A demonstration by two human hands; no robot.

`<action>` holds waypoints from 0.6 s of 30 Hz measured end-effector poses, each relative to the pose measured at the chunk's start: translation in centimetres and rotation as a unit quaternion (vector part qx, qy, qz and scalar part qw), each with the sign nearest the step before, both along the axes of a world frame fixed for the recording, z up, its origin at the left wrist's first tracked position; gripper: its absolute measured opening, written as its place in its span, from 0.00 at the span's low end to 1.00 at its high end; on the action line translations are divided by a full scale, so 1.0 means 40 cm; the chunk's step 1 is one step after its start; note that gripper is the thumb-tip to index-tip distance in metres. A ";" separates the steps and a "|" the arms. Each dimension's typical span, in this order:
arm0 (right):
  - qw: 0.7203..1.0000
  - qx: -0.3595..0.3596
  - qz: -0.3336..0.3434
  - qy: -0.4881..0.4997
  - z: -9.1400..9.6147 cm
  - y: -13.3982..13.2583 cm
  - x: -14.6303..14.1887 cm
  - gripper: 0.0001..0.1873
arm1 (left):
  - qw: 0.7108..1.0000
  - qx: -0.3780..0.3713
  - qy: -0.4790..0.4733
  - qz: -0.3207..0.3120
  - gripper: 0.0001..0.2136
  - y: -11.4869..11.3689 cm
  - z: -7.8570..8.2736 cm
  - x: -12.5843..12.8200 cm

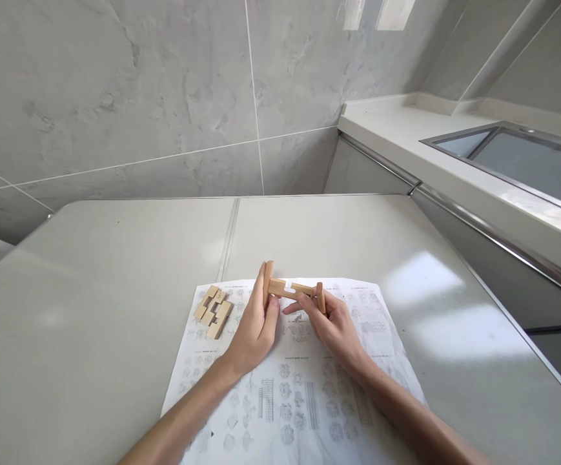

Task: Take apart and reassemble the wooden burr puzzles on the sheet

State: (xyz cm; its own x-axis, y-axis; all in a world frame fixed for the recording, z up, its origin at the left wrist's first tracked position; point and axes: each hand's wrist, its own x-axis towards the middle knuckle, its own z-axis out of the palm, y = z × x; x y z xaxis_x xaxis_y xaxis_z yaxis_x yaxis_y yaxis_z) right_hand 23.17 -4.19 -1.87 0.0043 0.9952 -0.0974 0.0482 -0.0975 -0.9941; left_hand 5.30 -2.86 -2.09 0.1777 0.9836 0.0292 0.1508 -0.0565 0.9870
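Note:
Over a printed paper sheet, my two hands hold notched light-wood puzzle pieces. My left hand (254, 332) is closed around an upright wooden piece (268, 278), thumb in front and fingers behind it. A horizontal notched wooden piece (277, 287) reaches from there toward my right hand (337, 328). The right fingers and thumb pinch its right end, along with another upright wooden piece (319, 294). A gap shows in the top middle of the horizontal piece; I cannot tell whether it is one piece or two. Several loose wooden puzzle pieces (219, 320) lie together left of my left hand.
The paper (304, 361), printed with small line diagrams, covers the near middle of a glossy white table (91, 310). A grey tiled wall (164, 97) rises behind. On the right is a white counter (396, 129) with an inset sink (527, 161) and a metal rail (474, 229).

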 end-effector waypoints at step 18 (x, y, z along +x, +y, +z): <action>0.998 0.044 0.021 -0.027 -0.020 -0.007 -0.007 0.24 | 0.989 0.053 0.108 -0.088 0.31 0.006 -0.025 -0.013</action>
